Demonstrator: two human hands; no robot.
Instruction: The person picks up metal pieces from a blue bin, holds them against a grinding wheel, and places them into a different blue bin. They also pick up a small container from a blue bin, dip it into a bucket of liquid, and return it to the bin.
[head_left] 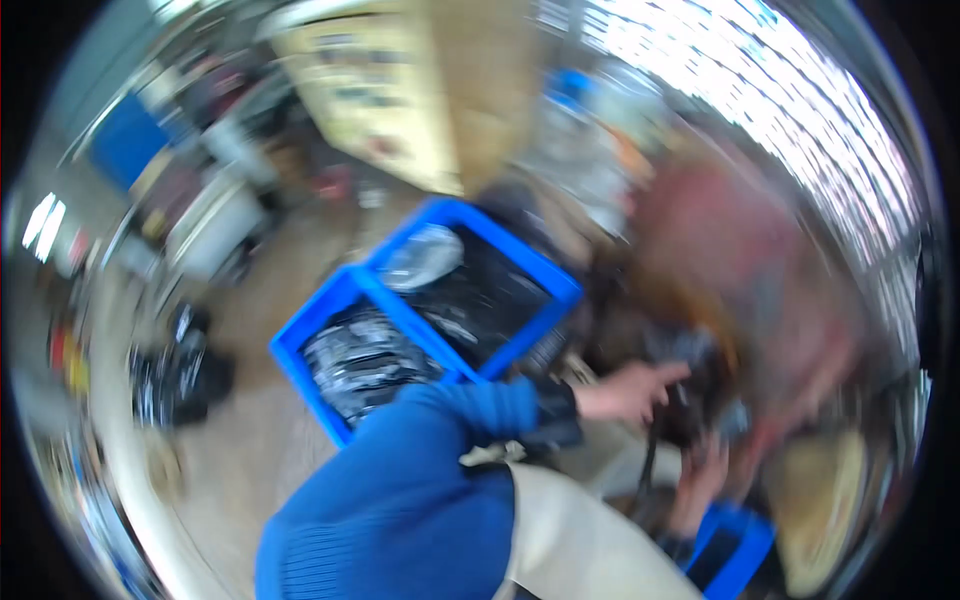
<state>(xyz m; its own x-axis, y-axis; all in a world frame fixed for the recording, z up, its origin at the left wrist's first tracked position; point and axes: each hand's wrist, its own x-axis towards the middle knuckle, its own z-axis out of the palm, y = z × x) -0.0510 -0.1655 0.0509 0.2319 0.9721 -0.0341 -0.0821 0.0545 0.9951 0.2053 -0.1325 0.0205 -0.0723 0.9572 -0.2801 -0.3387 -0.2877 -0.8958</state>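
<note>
My left hand [630, 391], in a blue sleeve with a dark cuff, reaches to the right with its index finger stretched out. A thin dark strip [650, 452] hangs just below its fingers; I cannot tell if they touch. Below and to the right, my right hand [698, 485] is smeared by motion beside dark, blurred items, and its grip is unclear. Under it sits a small blue bin [750, 556]. Left of my hands stand two joined blue crates [284, 346], holding black and clear plastic-wrapped things.
A blurred reddish shape [720, 215], perhaps another person, fills the right side close to my hands. A cream panel [370, 95] stands beyond the crates. Black bags [185, 375] lie on the floor at left. A bright slatted window [760, 90] is at upper right.
</note>
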